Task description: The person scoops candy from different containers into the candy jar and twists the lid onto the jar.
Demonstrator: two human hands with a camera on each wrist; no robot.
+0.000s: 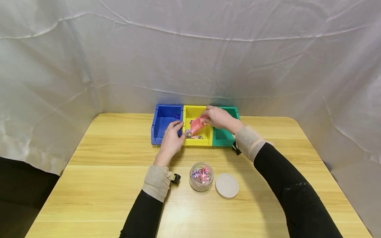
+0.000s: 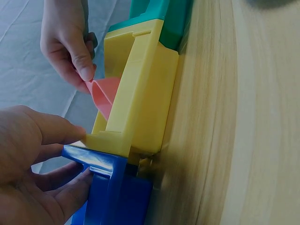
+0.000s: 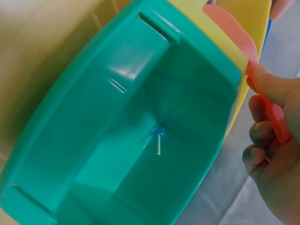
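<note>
Over the yellow bin, right hand grips pink scoop; left hand, fingers relaxed, rests on blue bin.

No readable text, labels or nos. anywhere in the views

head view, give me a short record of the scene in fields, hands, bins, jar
left hand: rests on the blue bin wall beside the yellow bin
right hand: holds a pink scoop tipped over the yellow bin
yellow bin: striped candies at its front
green bin: one lollipop
jar: open, candies inside
lid: on the table, right of the jar
</note>
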